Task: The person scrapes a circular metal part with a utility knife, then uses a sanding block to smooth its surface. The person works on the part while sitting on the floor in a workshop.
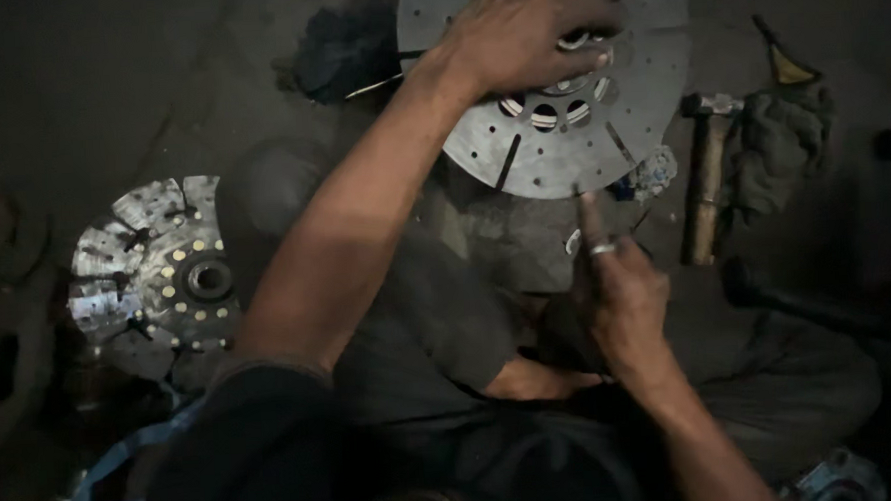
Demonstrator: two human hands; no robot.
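Nearest the camera, a dark sleeve [243,440] covers the left upper arm, and the bare forearm runs toward 1 o'clock. Left hand [526,32] lies flat, fingers spread, on the hub of a grey round slotted metal disc [561,145] at 12 o'clock on the dark floor [78,86]; the fingertips cover small ring-shaped parts, and whether they pinch one cannot be told. Right hand [623,308], at 4 o'clock of the disc, has its ringed forefinger extended, the tip touching the disc rim; the remaining fingers are curled in, holding nothing visible. A wooden-handled hammer [705,184] lies at 3 o'clock of the disc, a crumpled grey rag [777,151] just beside it. A worn segmented clutch disc with pale rivets [161,278] lies well apart at 9 o'clock. A blue strap [124,460] lies at 7 o'clock.
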